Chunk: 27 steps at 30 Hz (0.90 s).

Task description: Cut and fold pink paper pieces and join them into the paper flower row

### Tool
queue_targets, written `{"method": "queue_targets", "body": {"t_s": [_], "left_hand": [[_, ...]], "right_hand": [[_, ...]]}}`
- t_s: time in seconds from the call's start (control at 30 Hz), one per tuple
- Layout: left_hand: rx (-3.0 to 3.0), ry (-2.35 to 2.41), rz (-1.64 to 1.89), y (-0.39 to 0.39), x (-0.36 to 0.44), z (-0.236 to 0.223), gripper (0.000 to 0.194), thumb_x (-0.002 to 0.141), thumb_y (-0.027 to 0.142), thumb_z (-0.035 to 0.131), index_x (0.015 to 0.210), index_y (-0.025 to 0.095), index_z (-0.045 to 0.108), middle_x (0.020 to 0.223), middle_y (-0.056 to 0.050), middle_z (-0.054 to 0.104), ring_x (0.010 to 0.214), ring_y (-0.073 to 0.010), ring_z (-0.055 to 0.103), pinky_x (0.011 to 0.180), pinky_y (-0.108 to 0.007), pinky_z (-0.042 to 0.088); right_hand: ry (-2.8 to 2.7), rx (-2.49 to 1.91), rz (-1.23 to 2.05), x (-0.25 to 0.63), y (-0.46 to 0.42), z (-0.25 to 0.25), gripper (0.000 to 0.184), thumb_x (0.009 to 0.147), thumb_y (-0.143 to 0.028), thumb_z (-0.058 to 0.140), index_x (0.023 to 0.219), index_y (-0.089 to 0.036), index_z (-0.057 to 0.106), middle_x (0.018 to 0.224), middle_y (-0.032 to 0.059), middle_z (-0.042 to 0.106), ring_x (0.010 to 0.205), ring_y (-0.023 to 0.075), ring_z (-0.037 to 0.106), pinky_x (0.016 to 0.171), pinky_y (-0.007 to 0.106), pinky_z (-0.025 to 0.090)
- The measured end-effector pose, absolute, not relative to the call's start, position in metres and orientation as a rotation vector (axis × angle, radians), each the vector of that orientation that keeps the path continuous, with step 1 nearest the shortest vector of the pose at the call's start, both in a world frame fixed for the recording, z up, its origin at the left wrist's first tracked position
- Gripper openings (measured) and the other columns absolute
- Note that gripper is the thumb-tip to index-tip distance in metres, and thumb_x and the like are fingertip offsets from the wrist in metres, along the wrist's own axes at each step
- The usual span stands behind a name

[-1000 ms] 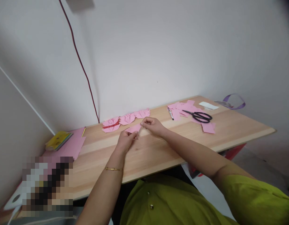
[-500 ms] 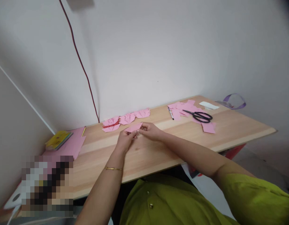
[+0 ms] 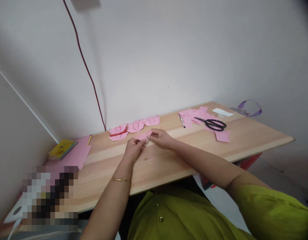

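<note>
Both of my hands hold a small piece of pink paper (image 3: 143,135) just above the wooden table (image 3: 166,156). My left hand (image 3: 134,148) pinches its near left edge between thumb and fingers. At the right side, my right hand (image 3: 161,138) is closed on the same piece, thumb on top and fingers curled beneath. Just beyond it, several crinkled pink paper pieces (image 3: 135,126) lie in a row by the wall, with a dark red strip (image 3: 119,132) across the leftmost one.
Black-handled scissors (image 3: 215,125) rest on a pile of pink paper pieces (image 3: 191,115) at right, beside a pen (image 3: 182,121) and a white strip (image 3: 222,112). At left, a yellow booklet (image 3: 61,149) lies on a larger pink sheet (image 3: 84,156) with a pencil (image 3: 89,140).
My right hand has shifted slightly up and its thumb has moved a little away from the left thumb. The left hand has hardly moved, and the pink paper stays between both hands.
</note>
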State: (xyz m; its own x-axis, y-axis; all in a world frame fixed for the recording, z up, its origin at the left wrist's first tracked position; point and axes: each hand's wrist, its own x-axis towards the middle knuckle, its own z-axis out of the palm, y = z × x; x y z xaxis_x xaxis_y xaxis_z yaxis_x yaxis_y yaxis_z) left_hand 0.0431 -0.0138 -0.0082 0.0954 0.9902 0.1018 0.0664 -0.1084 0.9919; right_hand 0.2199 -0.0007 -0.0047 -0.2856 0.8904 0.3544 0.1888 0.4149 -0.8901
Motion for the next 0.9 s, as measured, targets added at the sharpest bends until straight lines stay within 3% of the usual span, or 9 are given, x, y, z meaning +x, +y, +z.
{"method": "queue_targets", "body": {"t_s": [0.27,0.63,0.9], "left_hand": [[1.436,1.209,1.193,-0.011,0.042,-0.01,0.027,0.066,0.039,0.074,0.064,0.013,0.066,0.056,-0.001,0.061,0.051,-0.0107,0.051,0.053,-0.023,0.036],[1.382,1.105,1.2,-0.013,0.044,-0.008,0.03,0.062,0.04,0.077,0.072,0.013,0.068,0.063,-0.002,0.064,0.056,-0.011,0.053,0.058,-0.024,0.04],[1.457,1.203,1.168,-0.01,0.04,-0.011,0.029,0.066,0.041,0.074,0.064,0.013,0.066,0.058,-0.002,0.062,0.054,-0.0114,0.052,0.056,-0.024,0.037]], "right_hand": [[-1.578,-0.919,0.927,0.233,0.002,0.009,0.029,0.078,-0.045,0.06,0.072,-0.017,0.053,0.065,-0.0029,0.05,0.062,0.0105,0.045,0.06,0.023,0.036],[-1.793,-0.859,0.97,0.217,0.0,-0.01,0.025,0.08,-0.039,0.057,0.084,-0.015,0.063,0.078,0.0019,0.061,0.071,0.0134,0.054,0.067,0.025,0.041],[-1.615,-0.934,0.879,0.23,-0.001,0.01,0.028,0.078,-0.044,0.058,0.072,-0.017,0.055,0.064,-0.0029,0.05,0.061,0.0103,0.044,0.059,0.023,0.034]]}}
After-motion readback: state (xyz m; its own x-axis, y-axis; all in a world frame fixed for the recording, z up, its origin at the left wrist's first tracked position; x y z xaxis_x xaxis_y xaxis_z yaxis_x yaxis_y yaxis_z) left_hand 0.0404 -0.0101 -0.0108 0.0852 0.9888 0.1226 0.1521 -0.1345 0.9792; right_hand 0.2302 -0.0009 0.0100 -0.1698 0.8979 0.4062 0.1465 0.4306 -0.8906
